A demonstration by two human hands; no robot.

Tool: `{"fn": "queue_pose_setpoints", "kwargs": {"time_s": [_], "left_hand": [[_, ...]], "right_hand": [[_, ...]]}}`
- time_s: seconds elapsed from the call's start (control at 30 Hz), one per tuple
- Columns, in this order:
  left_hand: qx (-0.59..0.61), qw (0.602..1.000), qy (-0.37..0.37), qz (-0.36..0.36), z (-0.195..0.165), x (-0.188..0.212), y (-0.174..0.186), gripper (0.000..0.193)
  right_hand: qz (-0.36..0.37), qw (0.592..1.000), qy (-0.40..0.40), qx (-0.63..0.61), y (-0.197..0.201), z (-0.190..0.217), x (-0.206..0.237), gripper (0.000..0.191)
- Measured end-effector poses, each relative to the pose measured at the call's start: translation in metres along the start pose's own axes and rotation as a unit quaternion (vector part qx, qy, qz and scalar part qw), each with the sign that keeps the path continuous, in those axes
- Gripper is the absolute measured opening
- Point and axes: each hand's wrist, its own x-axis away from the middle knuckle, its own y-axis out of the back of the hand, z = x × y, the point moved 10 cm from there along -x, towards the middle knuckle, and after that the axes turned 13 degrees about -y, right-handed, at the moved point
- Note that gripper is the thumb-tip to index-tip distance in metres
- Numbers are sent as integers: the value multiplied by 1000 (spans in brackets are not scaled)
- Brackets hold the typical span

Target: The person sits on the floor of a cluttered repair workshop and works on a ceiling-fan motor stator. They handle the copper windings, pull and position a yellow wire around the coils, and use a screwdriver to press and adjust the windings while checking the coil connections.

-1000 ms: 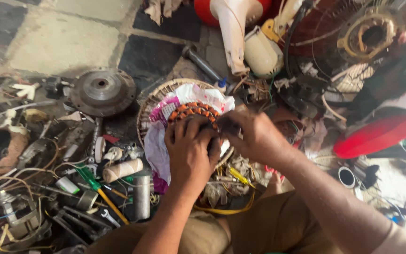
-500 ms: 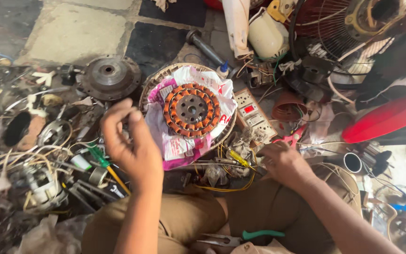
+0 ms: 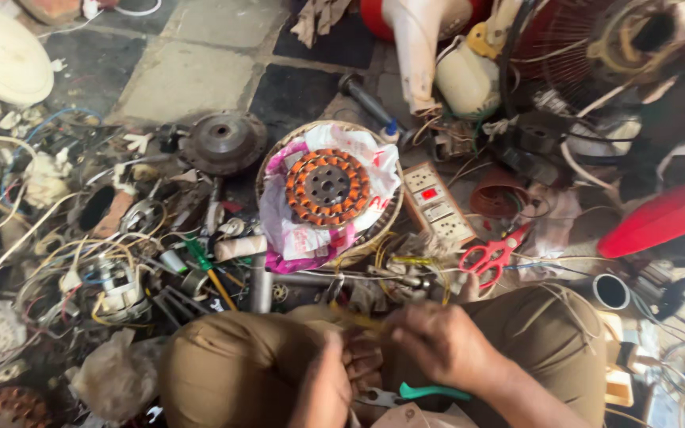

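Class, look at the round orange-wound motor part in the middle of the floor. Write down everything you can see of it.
The motor part is a flat ring of copper-orange wire coils set around a grey metal core with small holes and a centre hole. It lies flat, face up, on a white and pink plastic bag spread over a round basket-like tray. Neither hand touches it; both are lower down, near the person's lap. A grey metal disc lies to its left, a white socket strip to its right.

- I see soft, even daylight, with no harsh glare.
- Shadows are faint, darkest at 3 o'clock.
- My hands (image 3: 390,357) at 6 o'clock are motion-blurred.
- Edges bend slightly.
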Motion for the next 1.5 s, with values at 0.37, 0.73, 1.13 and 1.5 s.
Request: {"fn": "queue_pose_setpoints", "kwargs": {"time_s": [0.37, 0.73, 1.13, 1.5], "left_hand": [[-271, 901, -209, 267, -40, 45, -58, 42], [-783, 462, -416, 26, -93, -73, -135, 44], [-808, 461, -363, 44, -107, -115, -157, 23], [-875, 374, -306, 37, -77, -63, -147, 31]], "right_hand": [[85, 989, 87, -84, 9, 13, 58, 37], [-301, 813, -146, -477, 134, -163, 93, 17], [-292, 771, -155, -545, 133, -176, 66, 18], [-279, 830, -176, -451, 121, -172, 59, 27]]}}
